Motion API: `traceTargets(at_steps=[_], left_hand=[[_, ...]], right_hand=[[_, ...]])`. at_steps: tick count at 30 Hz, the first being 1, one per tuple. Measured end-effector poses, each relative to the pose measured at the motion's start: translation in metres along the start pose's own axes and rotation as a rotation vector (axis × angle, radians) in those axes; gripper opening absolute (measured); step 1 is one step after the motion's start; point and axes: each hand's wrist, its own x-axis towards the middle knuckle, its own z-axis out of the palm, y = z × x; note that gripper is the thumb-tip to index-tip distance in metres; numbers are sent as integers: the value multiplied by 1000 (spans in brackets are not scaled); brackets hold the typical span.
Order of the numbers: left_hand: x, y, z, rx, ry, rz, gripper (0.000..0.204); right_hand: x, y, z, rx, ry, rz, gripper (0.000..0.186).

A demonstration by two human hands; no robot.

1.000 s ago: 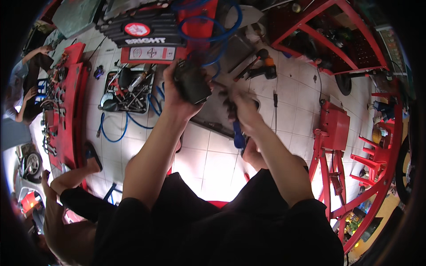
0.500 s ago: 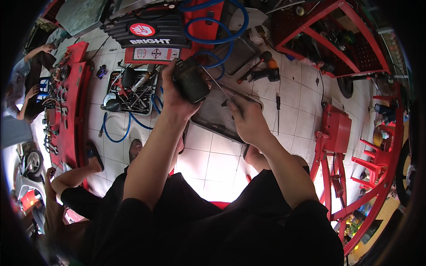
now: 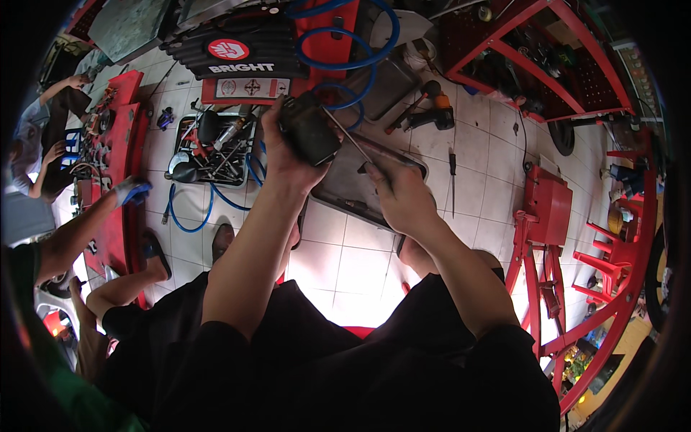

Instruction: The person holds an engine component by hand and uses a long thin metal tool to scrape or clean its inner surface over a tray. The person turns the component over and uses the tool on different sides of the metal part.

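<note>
My left hand [image 3: 291, 162] is closed around a dark, box-shaped part [image 3: 309, 129], raised above the floor; its underside is hidden by my palm. In my right hand [image 3: 397, 191] is a screwdriver [image 3: 350, 139] with a long, thin metal shaft. My fingers cover most of its handle. The shaft slants up and left, and its far end meets or lies close to the part's upper right side; I cannot tell if it touches. Beneath my hands, a grey metal tray [image 3: 338, 193] lies on the tiles with a few small pieces in it.
A tray of tools [image 3: 248, 144] sits left, beside a coiled blue hose [image 3: 193, 229]. An orange-black power drill [image 3: 432, 115] and a slim dark-handled tool [image 3: 452, 173] lie right. Another person's gloved hand [image 3: 133, 191] reaches over a red bench [image 3: 119, 237]. A red frame [image 3: 547, 209] stands right.
Another person's gloved arm and green sleeve have come in from the left, over the red bench. My hands, the dark part and the screwdriver stay almost where they were.
</note>
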Motion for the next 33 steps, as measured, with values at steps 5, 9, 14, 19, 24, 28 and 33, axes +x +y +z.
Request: traceTargets(at_steps=[5, 9, 14, 19, 24, 28, 33], left_hand=[[1, -1, 2, -28, 48, 9, 49], [1, 1, 0, 0, 45, 3, 48], [0, 1, 3, 12, 33, 28, 45], [-1, 2, 4, 31, -63, 20, 44], [-2, -2, 11, 75, -80, 36, 44], [-4, -1, 20, 57, -35, 39, 47], [-1, 2, 1, 44, -115, 36, 50]], right_hand=[[1, 6, 3, 20, 13, -40, 25], [1, 4, 4, 34, 11, -30, 25], [-1, 3, 6, 29, 35, -40, 24], [-1, -2, 3, 36, 28, 11, 24], [-2, -4, 2, 94, 26, 46, 26], [1, 2, -6, 56, -70, 37, 28], [2, 3, 1, 219, -196, 87, 30]])
